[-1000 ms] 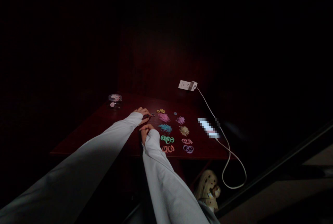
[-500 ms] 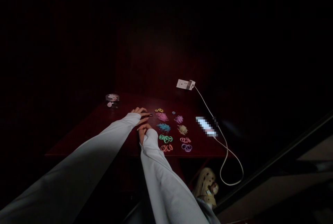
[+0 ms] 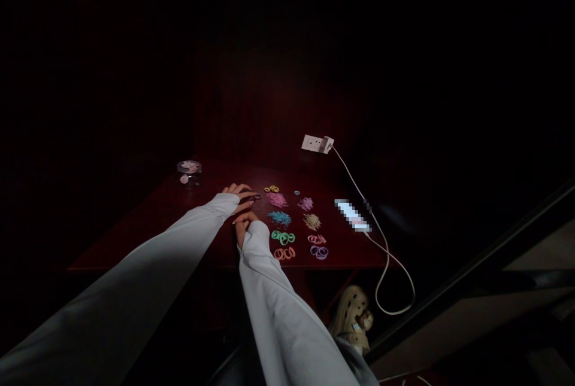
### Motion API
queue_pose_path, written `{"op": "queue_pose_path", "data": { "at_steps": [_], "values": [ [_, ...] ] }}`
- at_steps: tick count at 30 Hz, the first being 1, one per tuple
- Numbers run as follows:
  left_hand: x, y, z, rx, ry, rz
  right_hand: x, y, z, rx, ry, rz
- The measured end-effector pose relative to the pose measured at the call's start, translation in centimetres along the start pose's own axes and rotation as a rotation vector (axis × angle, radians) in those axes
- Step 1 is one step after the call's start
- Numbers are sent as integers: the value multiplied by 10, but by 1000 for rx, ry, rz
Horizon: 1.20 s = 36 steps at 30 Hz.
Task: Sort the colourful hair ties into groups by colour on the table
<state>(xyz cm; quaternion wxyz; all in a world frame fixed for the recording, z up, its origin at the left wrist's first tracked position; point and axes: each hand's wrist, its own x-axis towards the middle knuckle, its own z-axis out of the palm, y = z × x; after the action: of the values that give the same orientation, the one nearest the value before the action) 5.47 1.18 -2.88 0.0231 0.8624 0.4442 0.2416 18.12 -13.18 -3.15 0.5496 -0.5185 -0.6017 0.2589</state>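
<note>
Both my arms in pale long sleeves reach onto a dark red table [image 3: 148, 224]. My left hand [image 3: 241, 193] lies with fingers stretched toward a small dark band [image 3: 257, 196] at its fingertips. My right hand [image 3: 243, 222] is curled close under the left one; what it holds is hidden. To their right lie sorted heaps of small rubber bands: yellow [image 3: 271, 188], pink [image 3: 276, 199], blue [image 3: 279, 217], green rings [image 3: 283, 236], orange rings [image 3: 284, 252], purple rings [image 3: 319, 252].
A clear round container [image 3: 189, 169] stands at the table's far left. A lit phone [image 3: 352, 215] lies at the right, its white cable [image 3: 386, 266] running to a wall socket [image 3: 317, 143]. A beige clog [image 3: 353, 314] sits under the table. Surroundings are dark.
The view has drifted slightly, so everything sits a little left and up. Both hands stay together at the same spot on the table.
</note>
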Motion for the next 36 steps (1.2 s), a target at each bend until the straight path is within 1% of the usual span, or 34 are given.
{"op": "queue_pose_path", "data": {
  "at_steps": [5, 9, 14, 17, 20, 23, 24, 26, 28, 29, 30, 31, 33, 34, 36],
  "values": [
    [0, 0, 3, 3, 24, -11, -1, 0, 0, -18, 18, -6],
    [0, 1, 1, 9, 21, -37, -1, 0, 1, -21, 19, -17],
    [-4, -1, -6, 33, 90, -71, -2, -5, 0, -29, 28, -34],
    [-7, -3, -7, 54, 136, -111, -8, -13, -2, -29, 16, -32],
    [-7, -2, -4, 53, 139, -101, -9, -27, -5, -53, -2, -58],
    [-5, 2, -1, 53, 100, -88, 9, -48, -17, -13, -6, -131],
    [-4, 5, 0, 54, 85, -79, 20, -55, -26, 22, 12, -154],
    [-2, 9, 1, 49, 62, -43, 44, -65, -55, 84, 124, -169],
    [1, 13, 1, 34, 66, 0, 67, -65, -97, 115, 212, -150],
    [3, 14, 1, 27, 74, 9, 77, -60, -121, 113, 235, -128],
    [5, 15, 1, 20, 83, 8, 83, -52, -145, 111, 262, -101],
    [7, 16, 1, 13, 90, 3, 88, -41, -168, 111, 320, -72],
    [13, 17, 1, -6, 84, -6, 90, -15, -206, 99, 391, -24],
    [17, 17, 1, -16, 73, -6, 89, -1, -219, 88, 424, 6],
    [24, 16, 1, -38, 44, 0, 86, 24, -233, 38, 485, 25]
  ]
}}
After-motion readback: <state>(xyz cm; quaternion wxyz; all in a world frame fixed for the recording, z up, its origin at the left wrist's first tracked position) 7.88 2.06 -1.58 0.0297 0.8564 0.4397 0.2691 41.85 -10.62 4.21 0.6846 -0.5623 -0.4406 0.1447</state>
